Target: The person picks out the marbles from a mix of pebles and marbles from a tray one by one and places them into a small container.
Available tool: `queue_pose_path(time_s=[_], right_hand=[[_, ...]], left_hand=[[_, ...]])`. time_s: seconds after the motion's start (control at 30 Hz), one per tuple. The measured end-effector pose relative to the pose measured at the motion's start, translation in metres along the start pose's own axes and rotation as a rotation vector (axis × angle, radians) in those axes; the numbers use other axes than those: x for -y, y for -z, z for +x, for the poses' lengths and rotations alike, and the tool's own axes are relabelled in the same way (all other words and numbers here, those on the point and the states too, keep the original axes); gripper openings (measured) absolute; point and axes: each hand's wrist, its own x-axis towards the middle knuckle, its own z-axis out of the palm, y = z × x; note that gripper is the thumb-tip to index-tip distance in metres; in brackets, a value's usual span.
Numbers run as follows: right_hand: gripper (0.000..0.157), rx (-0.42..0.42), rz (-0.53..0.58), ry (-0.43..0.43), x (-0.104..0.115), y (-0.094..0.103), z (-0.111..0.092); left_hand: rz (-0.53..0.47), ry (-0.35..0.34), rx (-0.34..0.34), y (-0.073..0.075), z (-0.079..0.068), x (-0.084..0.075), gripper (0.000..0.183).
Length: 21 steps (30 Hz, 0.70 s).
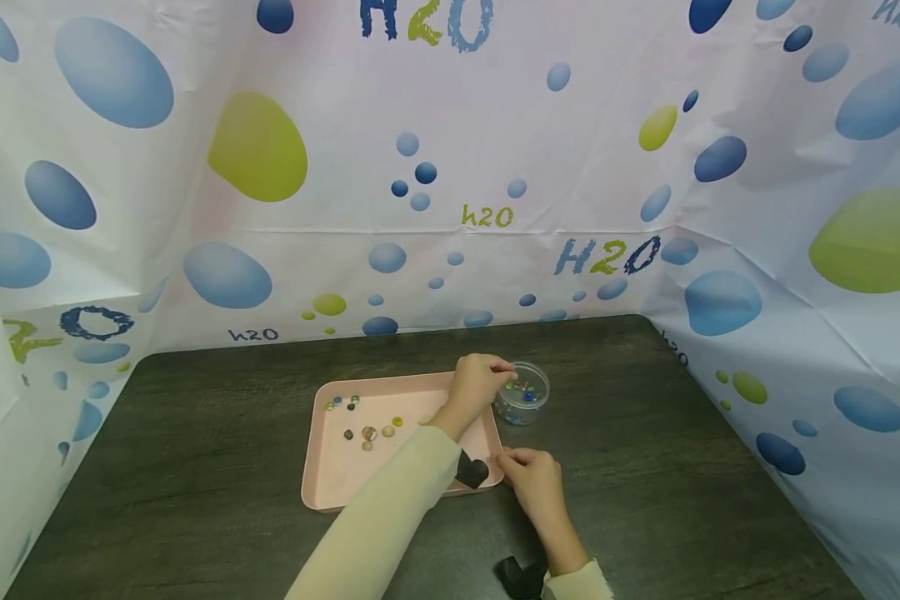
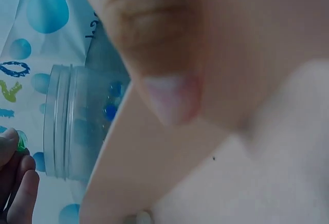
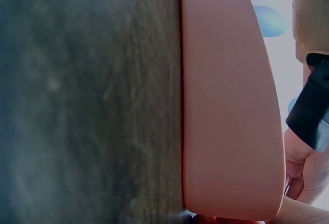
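Note:
My left hand [image 1: 476,385] reaches across the pink tray [image 1: 337,487] to the clear round tub [image 1: 521,408]. Its thumb and finger pinch a small green glass marble [image 2: 21,142], held just above the tub's rim in the left wrist view. Colourful beads and a blue marble [image 1: 529,397] show inside the tub. At the tray's near right corner, my right hand [image 1: 534,483] pinches the rim between thumb and finger. A blurred fingertip [image 2: 172,98] of that hand fills much of the left wrist view. Outside the tray, its wall [image 3: 231,100] stands large in the right wrist view.
Several small marbles lie at the tray's far left, among them a blue one [image 1: 337,401]. Nearer its middle are a brown stone [image 1: 369,433], a yellow piece [image 1: 397,421] and a dark stone [image 1: 348,434]. A dark wooden table [image 1: 195,467] meets a patterned curtain [image 1: 345,167].

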Motion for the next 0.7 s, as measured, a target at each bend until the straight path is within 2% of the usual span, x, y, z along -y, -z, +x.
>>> queue_pose_path(time_s=[0.23, 0.5, 0.7], right_hand=[[0.018, 0.003, -0.010, -0.005, 0.000, 0.000, 0.001], [0.016, 0.002, -0.004, 0.000, 0.001, 0.001, 0.000], [0.012, -0.004, -0.001, 0.003, -0.001, -0.002, 0.000]], left_hand=[[-0.005, 0.029, -0.019, -0.002, 0.000, -0.005, 0.012], [-0.048, -0.056, -0.056, 0.003, -0.004, 0.001, 0.013], [-0.096, -0.038, -0.123, 0.011, -0.013, 0.009, 0.013]])
